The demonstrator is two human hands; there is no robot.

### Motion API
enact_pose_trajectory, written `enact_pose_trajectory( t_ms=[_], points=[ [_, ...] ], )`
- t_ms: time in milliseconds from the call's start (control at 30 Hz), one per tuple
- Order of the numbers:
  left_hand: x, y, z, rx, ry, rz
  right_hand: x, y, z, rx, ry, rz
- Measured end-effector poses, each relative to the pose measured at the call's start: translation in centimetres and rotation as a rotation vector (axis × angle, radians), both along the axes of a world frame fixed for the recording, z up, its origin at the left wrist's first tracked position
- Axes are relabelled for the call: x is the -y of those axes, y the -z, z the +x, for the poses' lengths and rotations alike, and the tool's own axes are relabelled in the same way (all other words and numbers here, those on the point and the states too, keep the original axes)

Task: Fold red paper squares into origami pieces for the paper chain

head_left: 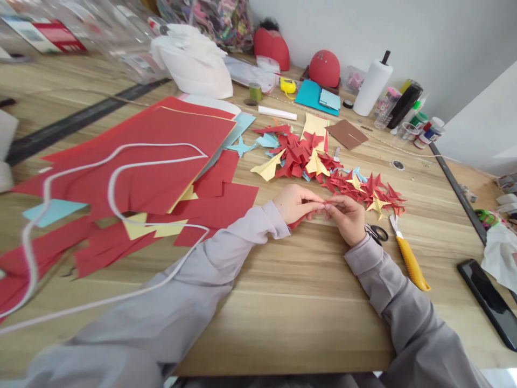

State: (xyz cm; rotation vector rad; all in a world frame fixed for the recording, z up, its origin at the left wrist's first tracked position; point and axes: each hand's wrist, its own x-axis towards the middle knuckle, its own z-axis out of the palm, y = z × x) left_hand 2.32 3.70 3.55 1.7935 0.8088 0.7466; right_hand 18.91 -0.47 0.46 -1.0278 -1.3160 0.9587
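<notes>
Over the middle of the table my left hand and my right hand meet with fingertips pinched. Between them is a small piece of red paper, mostly hidden; a corner shows below my left hand. Just beyond lies a heap of folded paper shapes, red, yellow and light blue, some like stars. It trails off to the right behind my right hand. Black-handled scissors lie beside my right wrist, partly covered by it. A yellow-handled knife rests right of them.
Large red paper sheets and cut strips cover the left side, crossed by a white cord. A phone lies at the right edge. Bottles, a white roll and a yellow tape measure stand at the back.
</notes>
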Motion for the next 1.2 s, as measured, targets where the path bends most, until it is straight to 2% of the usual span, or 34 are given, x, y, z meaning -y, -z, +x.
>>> enact_pose_trajectory(
  t_ms=[133,300,400,700,1200],
  points=[
    [0.1,-0.6,0.2,-0.014,0.008,0.02,-0.1,-0.2,0.0,0.002,0.008,0.005],
    [0.6,-1.1,0.7,0.036,-0.039,-0.289,0.0,-0.4,0.0,0.005,0.016,-0.024],
    [0.8,-1.2,0.9,0.054,-0.085,-0.367,0.0,-0.4,-0.1,-0.019,0.014,-0.041],
    [0.8,-0.9,0.9,0.05,-0.108,-0.314,0.1,-0.3,-0.1,-0.028,-0.007,-0.046],
    [0.5,-0.3,0.8,0.083,-0.069,-0.201,0.3,-0.4,0.1,0.081,-0.012,-0.002]
  ],
)
